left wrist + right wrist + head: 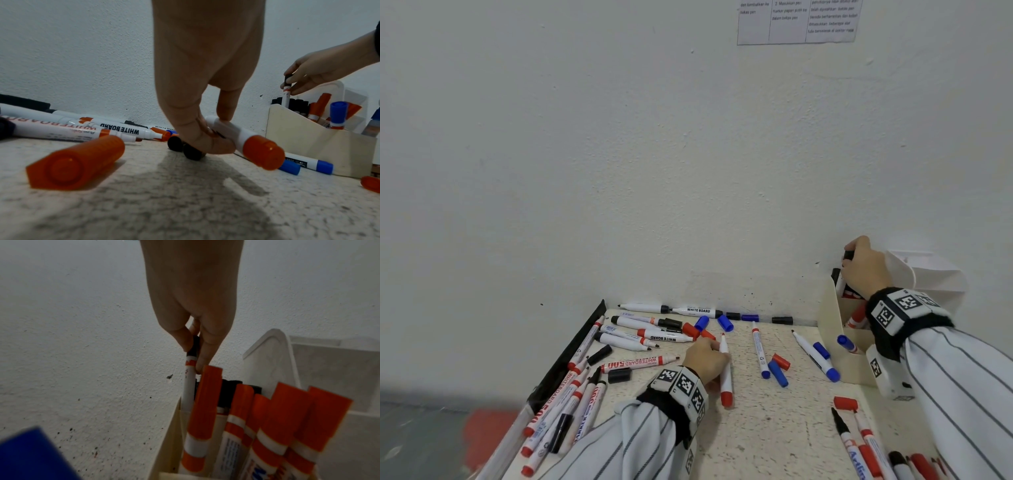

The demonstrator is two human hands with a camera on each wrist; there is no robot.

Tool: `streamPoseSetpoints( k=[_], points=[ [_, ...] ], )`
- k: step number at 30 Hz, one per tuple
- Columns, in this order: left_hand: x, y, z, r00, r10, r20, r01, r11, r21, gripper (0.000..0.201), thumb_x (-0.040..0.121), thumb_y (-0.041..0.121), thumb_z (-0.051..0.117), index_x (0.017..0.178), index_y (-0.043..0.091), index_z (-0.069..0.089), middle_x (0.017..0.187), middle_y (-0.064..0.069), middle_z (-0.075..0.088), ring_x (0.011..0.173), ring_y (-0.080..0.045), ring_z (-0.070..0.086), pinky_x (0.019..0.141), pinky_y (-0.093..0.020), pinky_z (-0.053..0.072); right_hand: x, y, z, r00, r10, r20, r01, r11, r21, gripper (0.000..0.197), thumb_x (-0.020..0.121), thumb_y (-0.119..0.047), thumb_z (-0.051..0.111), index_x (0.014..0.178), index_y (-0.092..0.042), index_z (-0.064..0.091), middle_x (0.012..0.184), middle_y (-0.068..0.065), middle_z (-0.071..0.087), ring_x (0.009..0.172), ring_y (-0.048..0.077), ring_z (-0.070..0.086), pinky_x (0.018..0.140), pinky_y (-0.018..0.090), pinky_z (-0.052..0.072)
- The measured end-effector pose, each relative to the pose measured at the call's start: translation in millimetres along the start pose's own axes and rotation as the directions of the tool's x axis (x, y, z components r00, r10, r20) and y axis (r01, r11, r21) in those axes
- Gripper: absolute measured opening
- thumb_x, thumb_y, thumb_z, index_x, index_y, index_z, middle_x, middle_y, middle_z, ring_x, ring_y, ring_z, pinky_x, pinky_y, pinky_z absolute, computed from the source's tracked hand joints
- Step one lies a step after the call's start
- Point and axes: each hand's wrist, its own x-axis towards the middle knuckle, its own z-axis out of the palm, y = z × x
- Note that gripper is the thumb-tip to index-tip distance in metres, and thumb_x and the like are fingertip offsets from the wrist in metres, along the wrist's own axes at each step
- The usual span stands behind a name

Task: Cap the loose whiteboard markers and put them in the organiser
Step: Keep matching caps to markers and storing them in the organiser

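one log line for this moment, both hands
left hand: grips uncapped red marker on table | right hand: lowers black-capped marker into organiser

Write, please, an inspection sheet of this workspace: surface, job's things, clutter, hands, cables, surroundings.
Surface: speckled beige tabletop, edged at left by a black strip.
Job's things: beige compartmented organiser by the wall, holding capped red, black and blue markers; many uncapped white markers scattered; loose red plastic cap, loose blue and black caps.
Clutter: white plastic container behind the organiser.
Hands: left hand grips an uncapped red-ended white marker on the tabletop; right hand pinches a black-capped white marker upright in the organiser.
Cables: nothing seen.
Surroundings: white textured wall with a printed paper sheet.
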Motion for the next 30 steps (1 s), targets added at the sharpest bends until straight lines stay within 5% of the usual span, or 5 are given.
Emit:
streamPoseSetpoints(
  k=[5,12,18,26,30],
  points=[
    [-2,1,2,1.0,0.001,0.0,-0.001,1.0,-0.001,0.04,0.094,0.02,0.052,0.132,0.012,0.044,0.127,-0.008,0.052,0.108,-0.02,0.058,0.089,-0.029,0.052,-3,6,3,0.998,-0.052,-0.03,0.053,0.999,0.007,0.028,0.09,-0.01,0.059,0.112,0.0,0.045,0.107,0.027,0.056,0.095,0.036,0.053,0.077,0.038,0.041],
    [-5,5,4,1.0,-0.012,0.004,0.012,0.999,-0.033,0.036,0.094,0.02,0.052,0.128,0.014,0.044,0.125,-0.008,0.052,0.106,-0.021,0.059,0.086,-0.032,0.054,2,4,1,0.999,-0.013,0.029,0.012,1.0,0.003,0.012,0.093,0.0,0.045,0.101,-0.006,0.041,0.093,0.018,0.051,0.081,0.027,0.047,0.07,0.034,0.039],
    [-6,7,5,1.0,-0.019,0.017,0.02,0.999,-0.032,0.034,0.094,0.02,0.052,0.127,0.014,0.045,0.124,-0.008,0.053,0.103,-0.02,0.06,0.079,-0.028,0.054,3,9,-4,0.998,0.004,0.057,-0.007,0.999,0.049,0.025,0.094,0.001,0.042,0.118,-0.004,0.043,0.096,0.019,0.051,0.083,0.027,0.046,0.069,0.032,0.037],
    [-3,7,7,0.999,-0.023,0.032,0.024,1.0,-0.016,0.036,0.094,0.022,0.052,0.128,0.014,0.046,0.125,-0.007,0.053,0.108,-0.02,0.058,0.093,-0.035,0.052,-3,6,-14,1.0,-0.001,0.009,0.001,0.998,-0.061,0.032,0.092,-0.021,0.056,0.115,0.001,0.05,0.108,0.021,0.06,0.085,0.024,0.046,0.07,0.028,0.03],
    [-1,7,10,0.999,-0.029,0.036,0.029,0.999,-0.013,0.038,0.094,0.023,0.053,0.129,0.013,0.044,0.126,-0.008,0.053,0.109,-0.02,0.058,0.095,-0.035,0.051,-2,1,-15,0.996,-0.045,0.075,0.049,0.997,-0.056,0.027,0.096,-0.01,0.047,0.122,-0.003,0.049,0.115,0.021,0.058,0.097,0.032,0.053,0.071,0.028,0.033]
  ],
)
